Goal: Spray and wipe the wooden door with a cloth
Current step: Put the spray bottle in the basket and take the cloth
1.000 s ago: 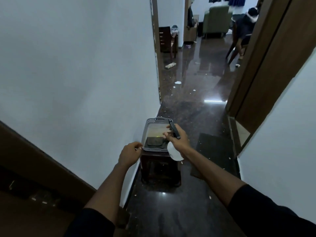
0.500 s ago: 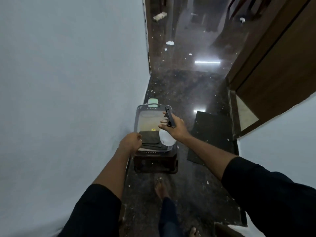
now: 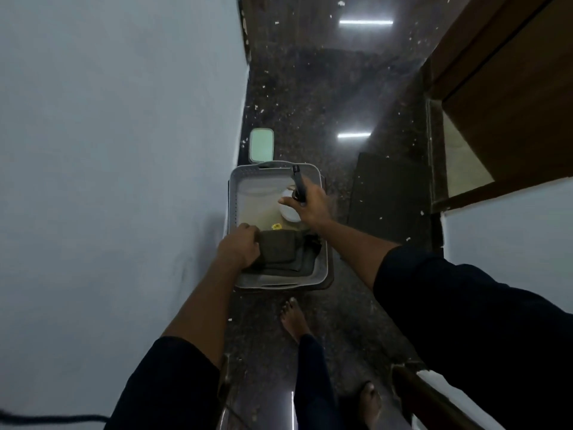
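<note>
A grey plastic basket [image 3: 235, 193] sits on a dark stool against the left wall. Folded dark cloths [image 3: 279, 252] lie in its near end. My left hand [image 3: 240, 248] rests on the left edge of the cloths, fingers curled on them. My right hand [image 3: 311, 203] holds a white spray bottle [image 3: 290, 212] with a black trigger head, lowered into the basket's far right part. The wooden door [image 3: 508, 97] stands at the right, brown, with its frame.
A white wall runs along the left. The dark polished floor carries small white scraps. A dark mat [image 3: 387, 193] lies right of the basket. A pale green lidded container [image 3: 261, 145] stands beyond the basket. My bare feet [image 3: 293, 318] are below.
The view has tilted down and come closer to the basket. My right hand has lowered the bottle into the basket. My left hand has moved from the rim onto the cloths.
</note>
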